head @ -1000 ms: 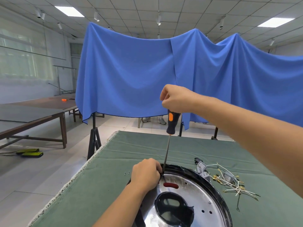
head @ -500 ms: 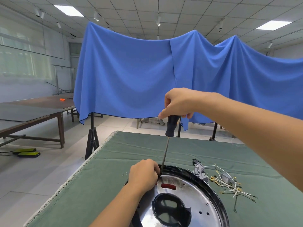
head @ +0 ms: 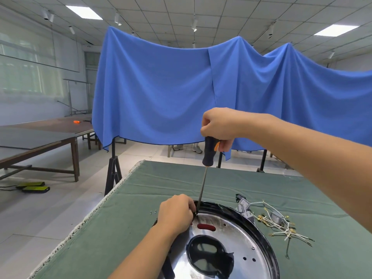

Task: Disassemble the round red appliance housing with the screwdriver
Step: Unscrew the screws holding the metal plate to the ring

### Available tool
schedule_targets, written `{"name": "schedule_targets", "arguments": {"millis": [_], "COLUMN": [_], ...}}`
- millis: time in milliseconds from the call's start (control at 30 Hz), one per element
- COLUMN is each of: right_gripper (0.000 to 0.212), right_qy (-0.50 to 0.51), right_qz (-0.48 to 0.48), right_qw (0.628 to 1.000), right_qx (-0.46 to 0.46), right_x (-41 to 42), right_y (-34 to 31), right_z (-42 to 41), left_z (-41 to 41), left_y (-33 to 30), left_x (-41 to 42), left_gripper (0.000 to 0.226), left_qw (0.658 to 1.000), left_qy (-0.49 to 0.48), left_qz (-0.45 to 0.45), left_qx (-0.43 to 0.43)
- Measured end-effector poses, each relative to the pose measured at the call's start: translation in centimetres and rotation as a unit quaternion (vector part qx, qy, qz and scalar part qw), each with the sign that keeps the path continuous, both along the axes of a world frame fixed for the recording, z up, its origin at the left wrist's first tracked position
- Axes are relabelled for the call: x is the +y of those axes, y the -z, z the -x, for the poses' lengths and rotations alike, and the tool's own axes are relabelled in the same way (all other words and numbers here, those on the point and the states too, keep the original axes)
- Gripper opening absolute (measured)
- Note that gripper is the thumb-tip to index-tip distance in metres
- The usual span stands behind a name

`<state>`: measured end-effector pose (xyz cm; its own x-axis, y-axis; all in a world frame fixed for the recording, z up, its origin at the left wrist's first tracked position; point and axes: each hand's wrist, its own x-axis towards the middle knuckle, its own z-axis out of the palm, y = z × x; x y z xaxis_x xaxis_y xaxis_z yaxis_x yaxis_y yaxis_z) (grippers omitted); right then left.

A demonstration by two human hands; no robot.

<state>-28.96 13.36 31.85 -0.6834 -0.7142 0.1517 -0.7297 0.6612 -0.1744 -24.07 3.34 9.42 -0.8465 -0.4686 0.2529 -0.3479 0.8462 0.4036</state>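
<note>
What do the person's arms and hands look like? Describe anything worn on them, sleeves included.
Both forearms are bare as far as the frame shows: no sleeve, glove, watch, ring or bracelet is visible on the left hand or the right hand. Any sleeve would start beyond the frame edge, so upper-arm clothing cannot be told.

Probably a workshop hall: long worktables (head: 46, 135), draped blue cloth (head: 161, 93).
</note>
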Motion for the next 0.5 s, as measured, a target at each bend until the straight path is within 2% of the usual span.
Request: {"name": "schedule_targets", "arguments": {"millis": [67,100,167,233,267,367,433,500], "right_gripper": [0.027,0.027,0.027,0.038,0.036,0.012,0.016,0.021], "right_qy": [-0.018,-0.016,0.019,0.065,0.069,0.036,0.015,0.020], "right_qz": [0.004,0.001,-0.008,-0.008,-0.008,-0.029,-0.047,-0.051], "right_qw": [0.999,0.999,0.998,0.984,0.984,0.999,0.998,0.998], "right_qx": [-0.050,-0.038,0.062,0.164,0.161,0.014,-0.042,-0.033], "right_x": [0.0,0.0,0.0,0.2,0.3,0.3,0.3,0.4], "right_y": [-0.4,-0.3,0.4,1.0,1.0,-0.4,-1.1,-0.9], "right_z": [-0.4,-0.7,-0.9,-0.6,-0.5,-0.5,-0.7,-0.7], "left_z": [0.0,0.0,0.0,0.0,0.0,0.0,0.0,0.0], "left_y": [0.0,0.0,-0.1,0.0,0.0,-0.1,-0.1,-0.1], "left_x": [0.0,-0.1,-0.2,-0.2,-0.1,0.0,-0.2,-0.3], "left_gripper": [0.039,0.038,0.038,0.038,0.038,0.039,0.039,0.039], "left_qw": [1.000,1.000,1.000,1.000,1.000,1.000,1.000,1.000], "left_qy": [0.001,0.000,-0.001,0.000,0.002,0.006,0.004,0.002], "left_qz": [-0.003,-0.004,-0.005,-0.004,-0.003,-0.002,-0.005,-0.005], "left_qx": [-0.002,-0.002,-0.001,-0.001,-0.001,-0.005,-0.006,-0.006]}}
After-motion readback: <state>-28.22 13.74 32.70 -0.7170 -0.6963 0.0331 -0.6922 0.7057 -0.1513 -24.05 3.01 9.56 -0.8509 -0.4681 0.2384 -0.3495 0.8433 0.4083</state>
